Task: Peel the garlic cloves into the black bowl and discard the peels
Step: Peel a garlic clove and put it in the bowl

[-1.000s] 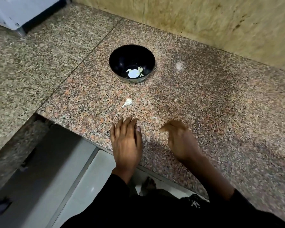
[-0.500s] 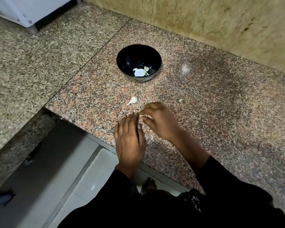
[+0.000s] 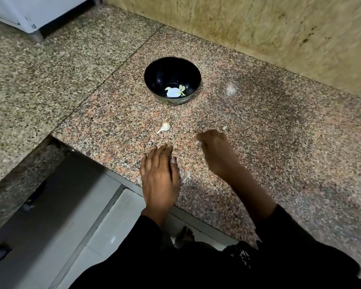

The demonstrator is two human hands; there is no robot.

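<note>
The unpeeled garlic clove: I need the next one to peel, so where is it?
In the head view the unpeeled garlic clove lies on the counter, between the black bowl and the left hand.

The counter (image 3: 258, 142) is speckled polished granite, pinkish with a dull sheen. At twelve o'clock the black bowl (image 3: 154, 80) looks glossy and smooth, catching a bright reflection inside. The garlic clove (image 3: 165, 127) wears papery white skin. The wall (image 3: 258, 28) behind is mottled tan stone.

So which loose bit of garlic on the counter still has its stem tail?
The garlic piece lying between the black bowl and the left hand. A thin white tail points from it toward the counter edge; the small scrap beyond the right hand has none.
</note>
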